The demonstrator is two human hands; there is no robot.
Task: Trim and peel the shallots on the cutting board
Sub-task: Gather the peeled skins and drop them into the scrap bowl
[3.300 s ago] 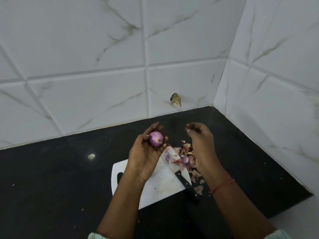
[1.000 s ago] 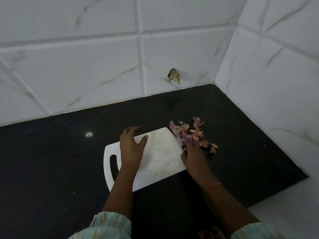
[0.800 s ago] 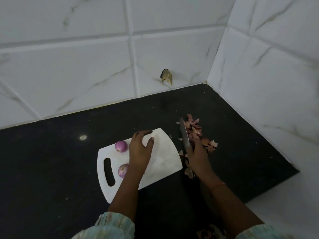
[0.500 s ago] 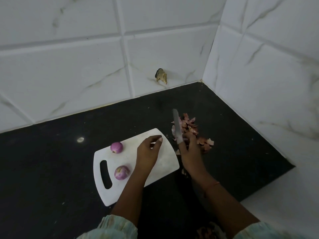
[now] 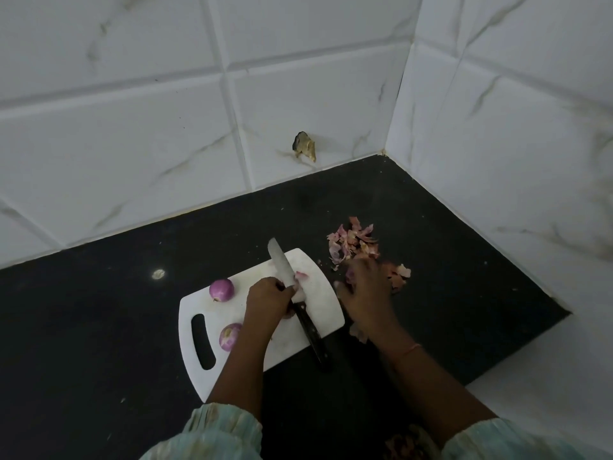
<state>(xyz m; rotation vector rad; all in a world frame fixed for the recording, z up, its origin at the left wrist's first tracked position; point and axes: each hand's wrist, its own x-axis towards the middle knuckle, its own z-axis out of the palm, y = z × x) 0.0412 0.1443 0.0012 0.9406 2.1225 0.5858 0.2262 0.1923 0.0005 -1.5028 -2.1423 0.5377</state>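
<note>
Two peeled purple shallots (image 5: 221, 289) (image 5: 230, 336) lie on the left half of the white cutting board (image 5: 323, 303). A black-handled knife (image 5: 282, 263) lies across the board, blade pointing away and handle past the front edge. My left hand (image 5: 267, 302) curls its fingers round the knife where blade meets handle. A small bit of peel (image 5: 301, 275) lies beside the blade. My right hand (image 5: 366, 293) rests on the counter right of the board, fingers reaching into the pile of pink peels (image 5: 353, 244).
The board sits on a black counter (image 5: 99, 327) in a corner of white tiled walls (image 5: 497, 161). A chipped spot (image 5: 304, 146) marks the back wall. A loose peel (image 5: 359, 333) lies by my right wrist. A white surface (image 5: 547, 376) borders the counter at lower right.
The knife has passed from my right hand to my left and now lies across the board. My right hand has gone down onto the peels beside the board.
</note>
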